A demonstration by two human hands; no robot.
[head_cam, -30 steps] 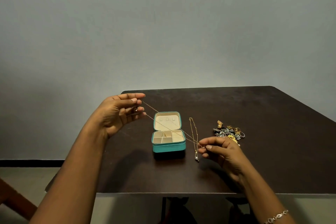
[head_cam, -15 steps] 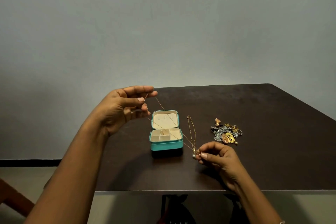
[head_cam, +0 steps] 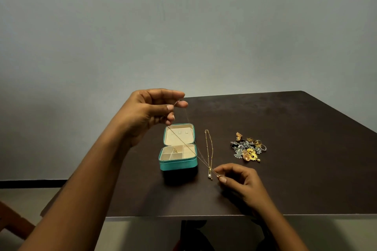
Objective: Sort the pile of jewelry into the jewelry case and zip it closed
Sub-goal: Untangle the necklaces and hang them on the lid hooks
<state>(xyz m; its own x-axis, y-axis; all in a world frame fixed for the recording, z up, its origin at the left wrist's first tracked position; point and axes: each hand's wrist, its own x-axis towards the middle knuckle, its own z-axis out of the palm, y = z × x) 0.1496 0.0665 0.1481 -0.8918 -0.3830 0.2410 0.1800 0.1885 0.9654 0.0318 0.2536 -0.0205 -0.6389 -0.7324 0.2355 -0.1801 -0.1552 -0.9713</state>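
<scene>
A: Your left hand (head_cam: pixel 151 112) is up in the air. It pinches one end of the thin chain (head_cam: pixel 183 143) between thumb and finger.

B: Your right hand (head_cam: pixel 238 181) pinches the other end, low down by the table (head_cam: pixel 295 179).

A: The chain runs tight from one pinch to the other. The open jewelry case (head_cam: pixel 178 165) sits right under it, below your left hand.

B: A gold necklace (head_cam: pixel 208 149) lies flat just beside your right fingertips, between them and the case.

A: The pile of jewelry (head_cam: pixel 247 150) is past your right hand, farther from you, not touching it.
</scene>
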